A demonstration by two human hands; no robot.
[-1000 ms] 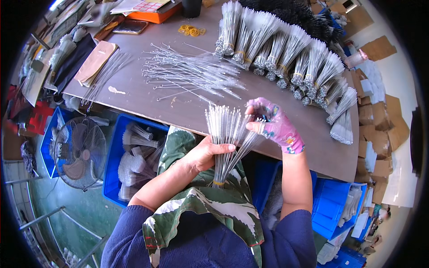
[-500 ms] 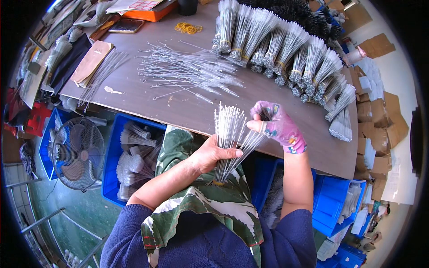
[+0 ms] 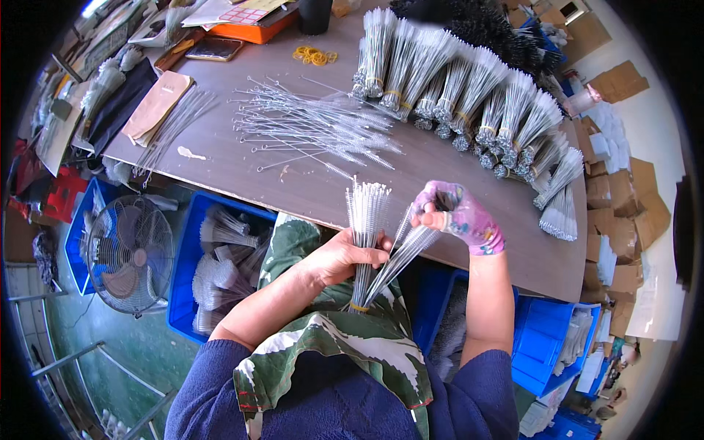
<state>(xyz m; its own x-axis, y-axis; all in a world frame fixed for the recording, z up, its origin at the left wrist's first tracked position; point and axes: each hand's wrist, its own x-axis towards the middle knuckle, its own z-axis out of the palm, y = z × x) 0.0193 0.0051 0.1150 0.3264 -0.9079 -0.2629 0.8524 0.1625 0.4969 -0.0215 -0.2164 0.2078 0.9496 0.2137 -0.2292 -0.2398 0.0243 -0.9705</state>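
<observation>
The left hand (image 3: 343,257) clamps the banded wire-brush bundle (image 3: 369,213) just before the near edge of the surface (image 3: 528,249); the right hand (image 3: 466,216) meets splayed tips, grip unclear. Likely light, springy, bendable: grasp stems above the yellow rubber band (image 3: 358,306).

The brush bundle (image 3: 369,213) has bright metal wire stems and rough, bristled heads. The counter (image 3: 220,174) is smooth with a low sheen. The glove (image 3: 478,226) is printed cloth; the apron (image 3: 290,367), creased matt cloth; the sweater (image 3: 202,396), matt knit. The blue bin (image 3: 532,352) is smooth, slightly glossy plastic; the carton (image 3: 622,78), matt cardboard.
</observation>
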